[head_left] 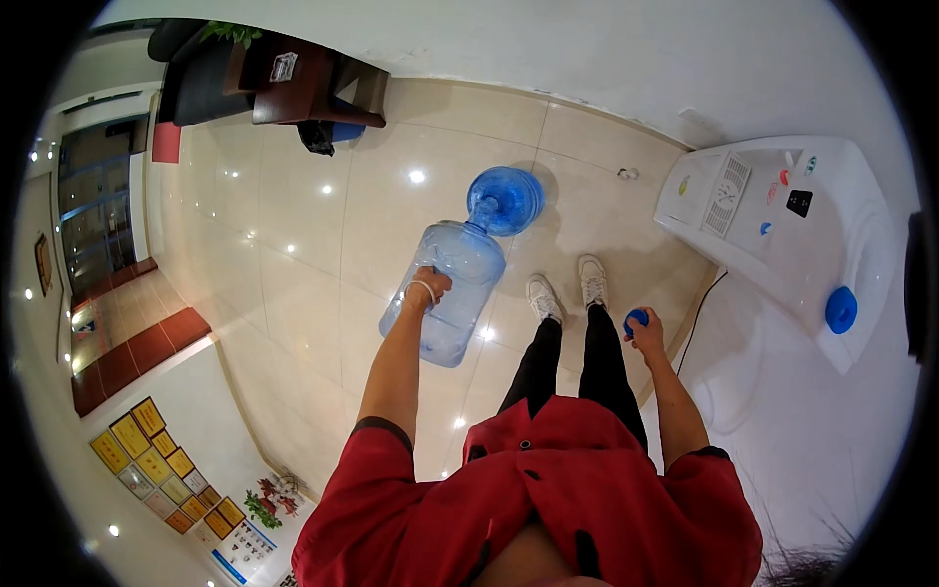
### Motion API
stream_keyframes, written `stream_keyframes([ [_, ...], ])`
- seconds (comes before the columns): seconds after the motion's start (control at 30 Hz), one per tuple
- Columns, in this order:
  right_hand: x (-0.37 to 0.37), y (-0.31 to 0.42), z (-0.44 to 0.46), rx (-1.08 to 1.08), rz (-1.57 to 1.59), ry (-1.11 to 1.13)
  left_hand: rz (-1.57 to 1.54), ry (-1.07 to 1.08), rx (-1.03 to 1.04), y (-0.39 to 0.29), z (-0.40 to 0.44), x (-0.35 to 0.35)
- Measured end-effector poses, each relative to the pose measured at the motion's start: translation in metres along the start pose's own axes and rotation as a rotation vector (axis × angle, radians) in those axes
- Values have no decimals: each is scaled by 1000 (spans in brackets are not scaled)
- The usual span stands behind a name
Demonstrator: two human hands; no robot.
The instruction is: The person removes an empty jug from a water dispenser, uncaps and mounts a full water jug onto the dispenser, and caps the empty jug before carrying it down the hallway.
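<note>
My left hand is closed on the side of a large clear-blue water jug, probably at its grip, which my fingers hide. The jug is tilted, with its neck pointing toward the upper right. Beyond that neck, a second, deeper blue water jug is on the floor; whether the two touch, I cannot tell. Low on my right side, my right hand has its fingers wrapped round a small blue cap. A white water dispenser stands to the right, with a blue ring-shaped piece on it.
Shiny tiles cover the floor, and my white shoes are close to the jugs. A dark wooden table stands at the upper left. A black cord runs beside the dispenser. Small bits lie near the wall.
</note>
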State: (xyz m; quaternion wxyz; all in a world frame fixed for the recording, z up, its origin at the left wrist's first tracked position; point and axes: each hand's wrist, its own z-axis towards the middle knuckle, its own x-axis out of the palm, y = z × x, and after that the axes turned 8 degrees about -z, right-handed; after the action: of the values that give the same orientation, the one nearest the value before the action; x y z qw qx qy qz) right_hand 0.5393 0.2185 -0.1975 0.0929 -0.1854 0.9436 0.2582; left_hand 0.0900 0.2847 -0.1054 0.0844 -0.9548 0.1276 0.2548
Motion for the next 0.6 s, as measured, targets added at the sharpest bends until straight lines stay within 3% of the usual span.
stream_keyframes([
  [0.6,-9,-1,0,-2,58,-34,88,27,-46,-31,-13,-13],
])
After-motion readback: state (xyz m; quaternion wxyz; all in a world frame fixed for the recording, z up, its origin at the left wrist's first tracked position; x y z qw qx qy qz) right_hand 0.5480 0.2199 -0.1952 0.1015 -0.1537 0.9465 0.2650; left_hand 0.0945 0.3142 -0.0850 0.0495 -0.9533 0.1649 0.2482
